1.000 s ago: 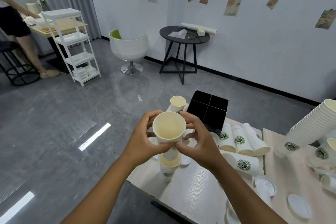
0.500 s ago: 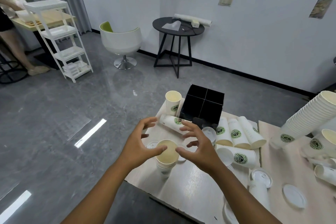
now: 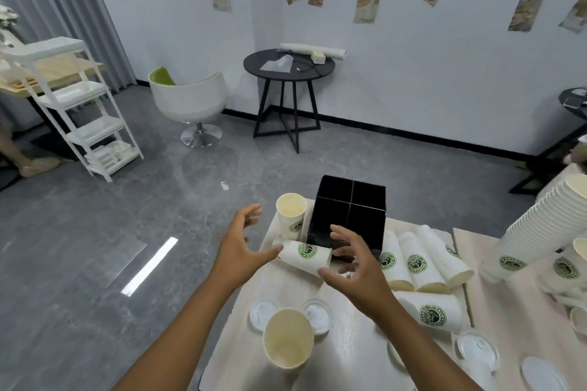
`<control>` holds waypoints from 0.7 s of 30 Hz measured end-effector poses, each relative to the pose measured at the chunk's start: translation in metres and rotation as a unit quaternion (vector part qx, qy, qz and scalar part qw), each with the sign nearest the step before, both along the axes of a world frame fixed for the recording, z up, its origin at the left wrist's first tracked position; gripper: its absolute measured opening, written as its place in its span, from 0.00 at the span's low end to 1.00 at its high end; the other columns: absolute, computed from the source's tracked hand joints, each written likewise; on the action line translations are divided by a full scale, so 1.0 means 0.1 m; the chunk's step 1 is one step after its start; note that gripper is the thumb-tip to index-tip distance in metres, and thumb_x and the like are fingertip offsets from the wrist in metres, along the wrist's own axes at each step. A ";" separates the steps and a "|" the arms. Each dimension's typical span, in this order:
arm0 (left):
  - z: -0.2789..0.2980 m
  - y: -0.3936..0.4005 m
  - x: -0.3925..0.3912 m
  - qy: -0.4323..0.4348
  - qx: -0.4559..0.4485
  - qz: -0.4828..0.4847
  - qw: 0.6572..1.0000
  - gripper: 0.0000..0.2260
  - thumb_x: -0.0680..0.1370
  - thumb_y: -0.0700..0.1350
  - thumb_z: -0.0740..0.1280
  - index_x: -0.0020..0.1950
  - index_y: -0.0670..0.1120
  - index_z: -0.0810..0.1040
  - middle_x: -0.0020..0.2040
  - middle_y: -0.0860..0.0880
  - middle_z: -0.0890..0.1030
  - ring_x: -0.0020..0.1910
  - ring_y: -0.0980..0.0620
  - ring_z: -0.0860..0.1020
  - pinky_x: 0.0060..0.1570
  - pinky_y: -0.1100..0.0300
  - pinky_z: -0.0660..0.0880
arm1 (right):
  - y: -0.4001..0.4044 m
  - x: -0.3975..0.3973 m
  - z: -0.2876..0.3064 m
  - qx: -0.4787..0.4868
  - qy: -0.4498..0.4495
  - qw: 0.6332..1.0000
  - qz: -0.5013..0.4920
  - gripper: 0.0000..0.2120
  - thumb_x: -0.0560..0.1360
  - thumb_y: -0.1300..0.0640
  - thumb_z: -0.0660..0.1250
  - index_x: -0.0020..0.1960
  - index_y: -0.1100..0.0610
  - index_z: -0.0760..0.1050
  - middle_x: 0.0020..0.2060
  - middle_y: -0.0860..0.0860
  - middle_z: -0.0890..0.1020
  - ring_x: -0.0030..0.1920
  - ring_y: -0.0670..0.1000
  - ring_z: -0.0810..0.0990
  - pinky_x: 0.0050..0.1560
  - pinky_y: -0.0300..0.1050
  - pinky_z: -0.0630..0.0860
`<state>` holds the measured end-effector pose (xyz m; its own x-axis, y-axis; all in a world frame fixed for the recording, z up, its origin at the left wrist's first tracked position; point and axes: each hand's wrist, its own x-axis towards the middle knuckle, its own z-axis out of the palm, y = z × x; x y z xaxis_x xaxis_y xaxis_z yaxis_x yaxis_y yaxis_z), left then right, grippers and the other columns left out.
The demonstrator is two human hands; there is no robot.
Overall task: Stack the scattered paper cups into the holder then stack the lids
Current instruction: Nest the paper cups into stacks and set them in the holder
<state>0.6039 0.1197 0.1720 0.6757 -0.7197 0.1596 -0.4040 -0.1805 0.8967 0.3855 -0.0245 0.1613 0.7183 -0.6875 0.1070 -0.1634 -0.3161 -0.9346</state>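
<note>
Head view of the bench [image 3: 349, 343] partway through cup stacking. Both hands are empty, fingers spread and curled. The left hand [image 3: 241, 247] and right hand [image 3: 355, 267] bracket a lying cup [image 3: 305, 255] that rests on its side near the far left corner of the bench, just in front of the black holder [image 3: 349, 216]. The left thumb appears close to or touching the cup's base end; whether contact is made cannot be told. The right hand is near its mouth end.

The holder, a black box divided into four compartments, stands at the far edge; every compartment visible from here looks dark and empty, so no cups appear to have been loaded. An upright cup [image 3: 290, 216] stands just to the left of the holder. A short nested stack [image 3: 288, 343] stands near the near left edge, flanked by two white lids [image 3: 263, 313]. More cups [image 3: 416, 260] lie side by side to the right of the holder, with another [image 3: 435, 314] in front of them. More lids [image 3: 476, 351] lie flat toward the near right, unstacked. A long leaning stack [image 3: 540, 232] occupies the right edge.

Judgement: the task is at an early stage. Some nesting is done, but loading the holder, collecting the remaining loose cups, and all lid stacking remain.
</note>
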 end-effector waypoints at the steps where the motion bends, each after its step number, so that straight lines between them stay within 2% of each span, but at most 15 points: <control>1: -0.04 -0.11 0.07 -0.003 0.003 -0.001 1.000 0.38 0.68 0.49 0.84 0.73 0.60 0.67 0.68 0.62 0.74 0.67 0.63 0.73 0.66 0.53 0.74 | -0.06 0.04 -0.04 0.004 0.004 1.000 -0.005 0.37 0.68 0.51 0.79 0.71 0.35 0.69 0.65 0.35 0.75 0.60 0.44 0.78 0.52 0.44 0.80; 4: -0.24 -0.44 0.29 -0.016 0.021 -0.004 1.000 0.40 0.68 0.49 0.84 0.75 0.57 0.67 0.70 0.59 0.73 0.68 0.59 0.72 0.67 0.53 0.72 | -0.22 0.13 -0.27 0.016 0.025 0.999 -0.019 0.37 0.67 0.49 0.79 0.71 0.34 0.69 0.65 0.36 0.75 0.59 0.44 0.78 0.51 0.41 0.79; 6: -0.40 -0.65 0.42 -0.023 0.033 -0.009 0.999 0.42 0.67 0.49 0.84 0.76 0.56 0.67 0.72 0.57 0.72 0.69 0.58 0.72 0.67 0.54 0.72 | -0.29 0.17 -0.50 0.031 0.041 0.998 -0.029 0.37 0.68 0.53 0.80 0.71 0.35 0.69 0.65 0.39 0.76 0.58 0.44 0.78 0.50 0.40 0.79; 8: -0.54 -0.84 0.52 -0.031 0.042 -0.017 0.998 0.42 0.66 0.48 0.84 0.75 0.56 0.66 0.72 0.56 0.71 0.68 0.57 0.72 0.67 0.54 0.72 | -0.33 0.20 -0.73 0.047 0.053 0.997 -0.037 0.37 0.68 0.56 0.81 0.71 0.36 0.69 0.64 0.40 0.76 0.58 0.44 0.78 0.49 0.39 0.79; 12: -0.77 -1.13 0.68 -0.041 0.050 -0.032 0.997 0.44 0.66 0.46 0.85 0.75 0.58 0.65 0.73 0.54 0.69 0.68 0.57 0.71 0.68 0.56 0.69 | -0.43 0.27 -1.10 0.079 0.058 0.994 -0.058 0.36 0.68 0.54 0.81 0.69 0.33 0.70 0.63 0.38 0.77 0.55 0.45 0.78 0.47 0.41 0.79; 16: -0.97 -1.30 0.85 -0.043 0.065 -0.040 0.996 0.46 0.65 0.47 0.85 0.78 0.56 0.65 0.74 0.54 0.68 0.69 0.57 0.70 0.67 0.57 0.69 | -0.51 0.36 -1.37 0.105 0.058 0.990 -0.079 0.35 0.69 0.57 0.80 0.70 0.37 0.71 0.63 0.39 0.76 0.54 0.46 0.78 0.48 0.43 0.81; 21: -1.14 -1.41 0.96 -0.047 0.078 -0.052 0.995 0.44 0.66 0.46 0.85 0.77 0.53 0.66 0.73 0.53 0.71 0.67 0.56 0.72 0.66 0.59 0.70 | -0.52 0.48 -1.61 0.126 0.074 0.983 -0.110 0.31 0.71 0.60 0.78 0.68 0.39 0.74 0.60 0.40 0.78 0.51 0.46 0.80 0.49 0.43 0.80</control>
<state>0.6995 -0.0218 0.0584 0.5845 -0.8054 0.0986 -0.5076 -0.2682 0.8188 0.4338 -0.0766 0.0005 0.5442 -0.8190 -0.1820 -0.3424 -0.0187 -0.9394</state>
